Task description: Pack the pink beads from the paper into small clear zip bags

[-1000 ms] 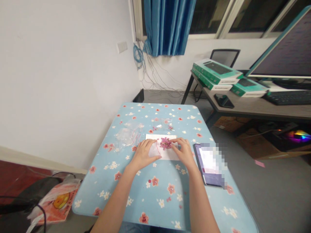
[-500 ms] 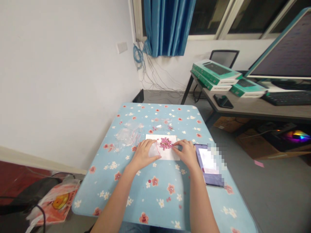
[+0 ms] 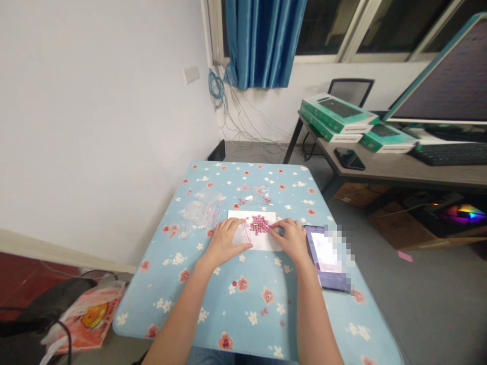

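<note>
A white sheet (image 3: pixel 266 245) lies on the flowered blue table, with a pile of small pink beads (image 3: pixel 260 224) on it. My left hand (image 3: pixel 227 241) is at the sheet's left side, its fingers and thumb around a small clear zip bag (image 3: pixel 241 234) with a red seal line; the bag's mouth faces the beads. My right hand (image 3: pixel 290 237) touches the pile's right edge with thumb and index finger pinched together; whatever is between the fingertips is too small to make out.
Clear bags (image 3: pixel 200 210) lie at the left and another bag (image 3: pixel 254 195) behind the sheet. A phone (image 3: pixel 327 258) with a lit screen is right of my right hand. Green keyboard boxes (image 3: pixel 338 112) stand on the desk (image 3: pixel 380 170) at the right.
</note>
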Available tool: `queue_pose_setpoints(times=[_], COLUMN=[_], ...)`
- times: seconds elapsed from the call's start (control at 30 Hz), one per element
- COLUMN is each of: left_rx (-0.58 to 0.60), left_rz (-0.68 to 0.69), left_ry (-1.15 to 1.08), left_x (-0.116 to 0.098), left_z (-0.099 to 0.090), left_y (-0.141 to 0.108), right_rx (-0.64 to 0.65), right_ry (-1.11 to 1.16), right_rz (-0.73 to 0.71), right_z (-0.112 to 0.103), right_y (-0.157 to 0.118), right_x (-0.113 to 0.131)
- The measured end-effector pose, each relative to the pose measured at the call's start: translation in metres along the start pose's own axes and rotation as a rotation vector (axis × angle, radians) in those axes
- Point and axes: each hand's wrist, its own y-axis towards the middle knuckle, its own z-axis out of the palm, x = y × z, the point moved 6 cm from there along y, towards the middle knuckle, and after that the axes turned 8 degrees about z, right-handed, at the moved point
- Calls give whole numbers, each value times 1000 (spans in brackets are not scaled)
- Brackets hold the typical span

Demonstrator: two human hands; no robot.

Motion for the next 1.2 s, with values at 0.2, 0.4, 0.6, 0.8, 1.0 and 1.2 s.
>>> queue_pose_setpoints(times=[0.2, 0.4, 0.6, 0.8, 1.0, 1.2], left_rx=[2, 1, -7, -13, -7, -6], left_rz=[-4, 0, 0, 23, 36, 27], left_ry=[3, 6, 13, -4, -7, -8], left_x=[0, 1, 1, -1, 0, 0], left_z=[1, 1, 0, 0, 3, 2], left_y=[0, 0, 0, 0, 0, 0], right_rx=[5, 37, 31, 89, 170, 102], right_ry=[-2, 6, 132, 477, 525, 465], right_rz=[-4, 20, 23, -150, -262, -217], right_z=[0, 0, -2, -5, 6, 3], right_y=[0, 0, 2, -1, -13, -9], right_x=[1, 1, -3, 24, 62, 48])
